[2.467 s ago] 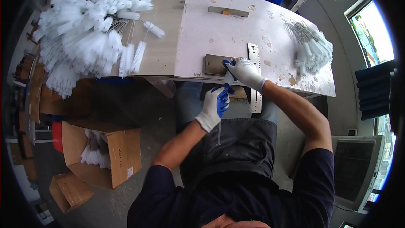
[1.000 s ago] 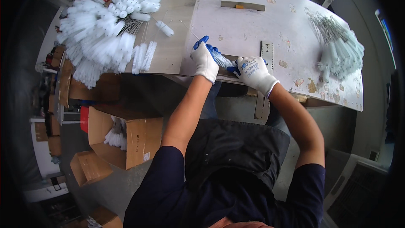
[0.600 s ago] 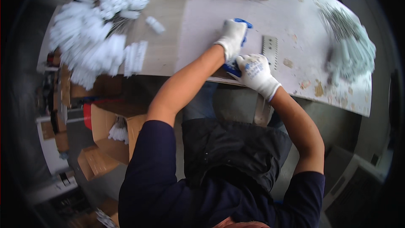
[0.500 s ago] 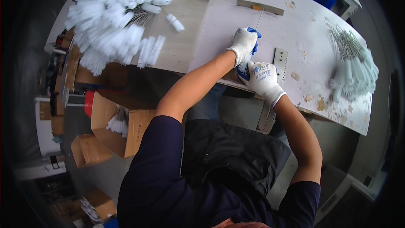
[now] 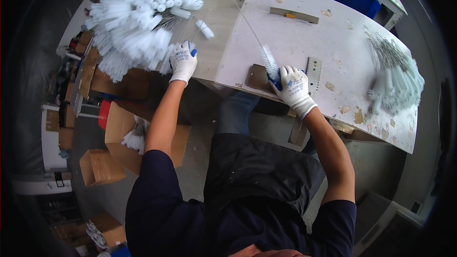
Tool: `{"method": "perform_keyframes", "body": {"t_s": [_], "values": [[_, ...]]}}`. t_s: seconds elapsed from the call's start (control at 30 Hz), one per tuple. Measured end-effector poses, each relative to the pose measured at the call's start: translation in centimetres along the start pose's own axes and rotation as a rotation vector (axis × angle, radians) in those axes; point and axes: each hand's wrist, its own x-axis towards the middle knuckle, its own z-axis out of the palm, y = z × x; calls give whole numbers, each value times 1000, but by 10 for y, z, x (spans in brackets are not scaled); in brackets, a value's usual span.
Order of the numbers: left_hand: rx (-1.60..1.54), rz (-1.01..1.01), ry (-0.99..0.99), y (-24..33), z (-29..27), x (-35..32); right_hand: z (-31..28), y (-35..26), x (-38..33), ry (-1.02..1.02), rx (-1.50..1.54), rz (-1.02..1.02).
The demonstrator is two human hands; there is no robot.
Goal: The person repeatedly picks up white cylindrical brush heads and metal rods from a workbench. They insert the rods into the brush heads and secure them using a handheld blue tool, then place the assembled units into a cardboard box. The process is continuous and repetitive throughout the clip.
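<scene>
My right hand (image 5: 291, 85), in a white glove with blue palm, is closed on the lower end of a bottle brush (image 5: 268, 59). White bristles show above the fingers, and a long thin wire stem slants away to the upper left. A dark flat block (image 5: 258, 77) lies at the table edge beside this hand, with a perforated metal strip (image 5: 313, 74) on its other side. My left hand (image 5: 184, 62), gloved alike, is down at a few loose brushes (image 5: 166, 65) by the large pile. Its fingers are curled, and what they hold is hidden.
A large pile of white brushes (image 5: 126, 24) covers the table's left end; a smaller bundle (image 5: 397, 78) lies at the right. A grey bar (image 5: 294, 15) sits at the back, and a single white piece (image 5: 205, 29) near the pile. Cardboard boxes (image 5: 101, 167) stand on the floor at left.
My left hand has left the brush stem near my right hand and moved left to the loose brushes by the pile. The brush in my right hand now tilts to the left.
</scene>
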Motion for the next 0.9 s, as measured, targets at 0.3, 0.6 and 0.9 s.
{"method": "perform_keyframes", "body": {"t_s": [0.3, 0.6, 0.9], "values": [[-379, -34, 8, 4, -31, 25, -6, 1, -1, -69, 172, 75], [-1555, -485, -301, 165, -21, -20, -67, 39, -25, 142, 203, 381], [-1689, -510, -284, 173, -18, -26, -243, 262, -128, 193, -609, 527]]}}
